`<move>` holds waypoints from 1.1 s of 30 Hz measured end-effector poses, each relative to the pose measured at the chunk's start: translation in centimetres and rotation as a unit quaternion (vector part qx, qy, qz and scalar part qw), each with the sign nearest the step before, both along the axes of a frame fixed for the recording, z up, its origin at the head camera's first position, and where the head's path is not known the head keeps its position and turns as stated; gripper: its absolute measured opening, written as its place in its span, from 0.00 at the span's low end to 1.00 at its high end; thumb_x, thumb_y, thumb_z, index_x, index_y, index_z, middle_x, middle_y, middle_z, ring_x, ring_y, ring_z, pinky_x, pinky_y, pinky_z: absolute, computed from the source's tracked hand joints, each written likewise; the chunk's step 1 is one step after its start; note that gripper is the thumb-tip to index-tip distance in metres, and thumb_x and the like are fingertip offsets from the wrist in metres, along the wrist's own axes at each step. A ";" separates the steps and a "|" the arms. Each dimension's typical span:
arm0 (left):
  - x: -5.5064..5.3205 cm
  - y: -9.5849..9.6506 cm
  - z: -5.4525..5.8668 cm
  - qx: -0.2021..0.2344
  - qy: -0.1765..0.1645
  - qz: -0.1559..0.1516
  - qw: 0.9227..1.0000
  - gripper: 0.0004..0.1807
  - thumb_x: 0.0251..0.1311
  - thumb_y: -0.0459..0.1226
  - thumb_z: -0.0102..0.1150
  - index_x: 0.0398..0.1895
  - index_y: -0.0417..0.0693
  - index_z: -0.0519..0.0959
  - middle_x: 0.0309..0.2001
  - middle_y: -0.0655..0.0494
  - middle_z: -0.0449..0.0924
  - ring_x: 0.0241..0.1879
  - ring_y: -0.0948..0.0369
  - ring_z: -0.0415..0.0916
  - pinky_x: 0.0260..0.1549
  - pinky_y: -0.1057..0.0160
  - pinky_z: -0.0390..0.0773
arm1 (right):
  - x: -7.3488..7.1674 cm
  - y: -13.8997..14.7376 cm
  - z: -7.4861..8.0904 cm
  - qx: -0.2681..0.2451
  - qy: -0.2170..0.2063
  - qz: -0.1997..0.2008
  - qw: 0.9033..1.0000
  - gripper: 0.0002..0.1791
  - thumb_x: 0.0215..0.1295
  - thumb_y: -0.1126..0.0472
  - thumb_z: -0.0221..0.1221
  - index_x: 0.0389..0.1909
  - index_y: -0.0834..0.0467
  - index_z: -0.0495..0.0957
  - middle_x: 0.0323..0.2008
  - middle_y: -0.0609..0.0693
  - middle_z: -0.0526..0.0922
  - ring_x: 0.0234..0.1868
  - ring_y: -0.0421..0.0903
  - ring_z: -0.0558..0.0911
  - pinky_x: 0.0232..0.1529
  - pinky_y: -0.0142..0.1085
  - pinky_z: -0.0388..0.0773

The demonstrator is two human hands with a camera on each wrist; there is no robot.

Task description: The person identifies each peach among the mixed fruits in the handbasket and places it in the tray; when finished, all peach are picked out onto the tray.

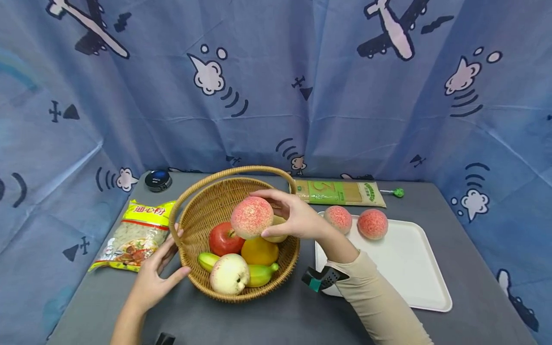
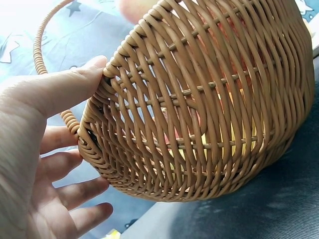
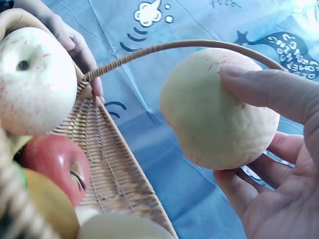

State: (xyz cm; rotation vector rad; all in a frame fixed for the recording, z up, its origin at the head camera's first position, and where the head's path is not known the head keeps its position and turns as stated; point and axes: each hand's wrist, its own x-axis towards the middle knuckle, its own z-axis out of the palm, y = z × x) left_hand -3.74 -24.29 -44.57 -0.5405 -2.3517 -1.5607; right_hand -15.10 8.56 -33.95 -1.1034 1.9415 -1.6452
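My right hand (image 1: 297,215) grips a pink, speckled peach (image 1: 252,217) above the wicker basket (image 1: 202,211); in the right wrist view the peach's pale side (image 3: 214,114) faces the camera. The left hand (image 1: 153,278) rests against the basket's left side, its fingers spread. Seen from the left wrist, the thumb touches the rim and a finger lies by the handle's base (image 2: 70,122). Inside are a red apple (image 1: 224,239), a pale peach (image 1: 230,274), a yellow-orange fruit (image 1: 260,252), a green banana (image 1: 263,275) and a yellowish fruit (image 1: 280,230), partly hidden by my right hand.
A white tray (image 1: 401,268) lies to the right, with two pink peaches (image 1: 373,224) at its far edge. Behind it are a noodle packet (image 1: 336,192) and a green-headed stick (image 1: 397,192). Left are a pasta bag (image 1: 138,235) and a round dark tin (image 1: 158,180).
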 end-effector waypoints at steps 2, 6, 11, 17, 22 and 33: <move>0.0 -0.1 0.0 0.004 -0.003 -0.004 1.000 0.45 0.45 0.18 0.65 0.70 0.36 0.58 0.70 0.35 0.55 0.68 0.70 0.59 0.63 0.76 0.65 | 0.3 1.1 0.0 -0.010 -0.005 -0.013 1.000 0.40 0.52 0.62 0.70 0.67 0.61 0.63 0.62 0.57 0.70 0.63 0.47 0.72 0.65 0.37 0.72; 0.0 -0.1 0.1 0.003 -0.012 -0.004 1.000 0.46 0.45 0.18 0.65 0.71 0.38 0.58 0.71 0.36 0.55 0.68 0.69 0.59 0.63 0.76 0.65 | 1.5 3.4 0.0 -0.029 -0.006 -0.050 0.998 0.40 0.52 0.67 0.69 0.67 0.62 0.63 0.63 0.56 0.69 0.63 0.44 0.72 0.66 0.35 0.71; 0.1 -0.2 0.1 -0.002 -0.013 0.002 1.000 0.46 0.45 0.19 0.65 0.71 0.39 0.59 0.71 0.39 0.56 0.67 0.68 0.61 0.63 0.76 0.66 | 3.2 6.6 -0.5 -0.049 0.034 -0.109 0.992 0.42 0.49 0.75 0.67 0.67 0.66 0.61 0.64 0.53 0.69 0.63 0.42 0.72 0.65 0.31 0.70; 0.0 -0.3 0.1 0.000 -0.020 0.001 1.000 0.46 0.45 0.18 0.65 0.71 0.40 0.58 0.71 0.40 0.56 0.68 0.69 0.61 0.63 0.75 0.65 | 4.0 10.9 -1.8 -0.054 0.037 -0.180 0.981 0.42 0.49 0.80 0.64 0.67 0.69 0.59 0.61 0.47 0.71 0.61 0.38 0.73 0.59 0.25 0.74; 0.0 -0.2 0.1 0.009 -0.021 -0.005 1.000 0.46 0.44 0.17 0.64 0.71 0.37 0.58 0.72 0.41 0.54 0.69 0.65 0.58 0.65 0.73 0.65 | 4.1 14.5 -2.9 -0.049 0.033 -0.251 0.966 0.42 0.47 0.83 0.63 0.66 0.70 0.59 0.58 0.47 0.71 0.57 0.36 0.75 0.55 0.23 0.76; -0.1 -0.3 -0.1 0.017 -0.009 -0.011 1.000 0.46 0.43 0.16 0.64 0.70 0.33 0.58 0.72 0.39 0.52 0.70 0.64 0.57 0.65 0.72 0.65 | 4.9 20.3 -5.9 0.024 0.074 -0.411 0.908 0.43 0.46 0.82 0.64 0.67 0.64 0.62 0.58 0.41 0.69 0.59 0.32 0.69 0.55 0.13 0.69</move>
